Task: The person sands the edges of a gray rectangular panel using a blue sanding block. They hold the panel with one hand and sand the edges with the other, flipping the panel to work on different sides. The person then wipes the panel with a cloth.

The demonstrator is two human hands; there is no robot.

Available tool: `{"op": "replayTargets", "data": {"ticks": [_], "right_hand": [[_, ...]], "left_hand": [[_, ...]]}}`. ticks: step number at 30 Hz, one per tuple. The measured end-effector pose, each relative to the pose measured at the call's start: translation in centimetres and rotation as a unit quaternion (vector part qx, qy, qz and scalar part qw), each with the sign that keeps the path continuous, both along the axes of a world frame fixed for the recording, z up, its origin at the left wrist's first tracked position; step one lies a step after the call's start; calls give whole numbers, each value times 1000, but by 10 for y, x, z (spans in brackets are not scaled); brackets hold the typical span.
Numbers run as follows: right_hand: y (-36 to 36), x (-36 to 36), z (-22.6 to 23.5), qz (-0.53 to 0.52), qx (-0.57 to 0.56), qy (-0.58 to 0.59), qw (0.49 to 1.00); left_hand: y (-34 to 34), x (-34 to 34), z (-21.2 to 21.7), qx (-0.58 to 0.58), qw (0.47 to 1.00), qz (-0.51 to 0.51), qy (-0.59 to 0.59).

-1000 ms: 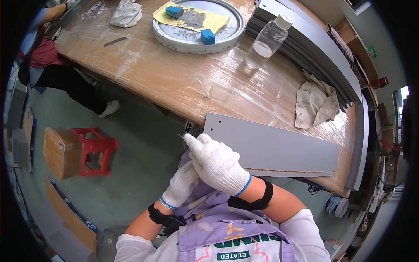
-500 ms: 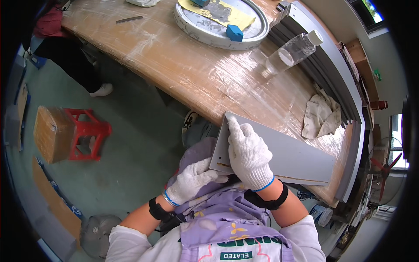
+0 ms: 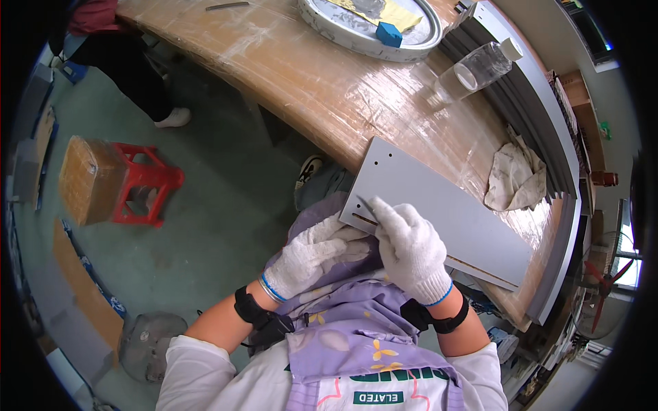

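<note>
Here, by my remote view, a gloved right hand pinches a thin grey sliver over the near left corner of a grey board; the glove covers most of the piece, and I cannot make out its kind. The board lies partly on a film-wrapped table, its left end jutting past the edge toward the wearer's lap. The left hand, also gloved, sits at that corner with fingers loosely bent, but the board hides some tips from me, so I cannot tell whether they grip or merely support it. Beyond, a crumpled cloth rests near the board and a clear bottle farther off, while the frame's top crops a round tray holding a blue block. At upper left, I see a co-worker only in part, the head out of frame.
</note>
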State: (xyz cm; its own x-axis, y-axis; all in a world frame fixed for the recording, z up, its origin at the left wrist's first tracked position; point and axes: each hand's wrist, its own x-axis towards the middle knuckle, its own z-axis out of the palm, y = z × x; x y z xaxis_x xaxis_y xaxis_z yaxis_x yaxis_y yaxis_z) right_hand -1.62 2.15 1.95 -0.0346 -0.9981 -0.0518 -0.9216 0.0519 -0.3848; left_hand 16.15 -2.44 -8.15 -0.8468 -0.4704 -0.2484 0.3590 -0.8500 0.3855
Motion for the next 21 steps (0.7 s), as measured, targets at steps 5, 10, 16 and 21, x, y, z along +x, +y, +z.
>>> {"op": "replayTargets", "data": {"ticks": [5,10,16,21], "right_hand": [[20,-24,-13,-87,-100,-30,991],[26,-20,-14,25,-29,75,996],[3,-33,-1,123,34,-5,992],[-19,-41,-3,231,36,25,972]], "left_hand": [[4,5,-13,-13,1000,18,14],[-3,3,-11,-46,998,23,34],[-7,1,-3,-46,998,34,-3],[-7,2,-3,-76,996,35,-27]]}}
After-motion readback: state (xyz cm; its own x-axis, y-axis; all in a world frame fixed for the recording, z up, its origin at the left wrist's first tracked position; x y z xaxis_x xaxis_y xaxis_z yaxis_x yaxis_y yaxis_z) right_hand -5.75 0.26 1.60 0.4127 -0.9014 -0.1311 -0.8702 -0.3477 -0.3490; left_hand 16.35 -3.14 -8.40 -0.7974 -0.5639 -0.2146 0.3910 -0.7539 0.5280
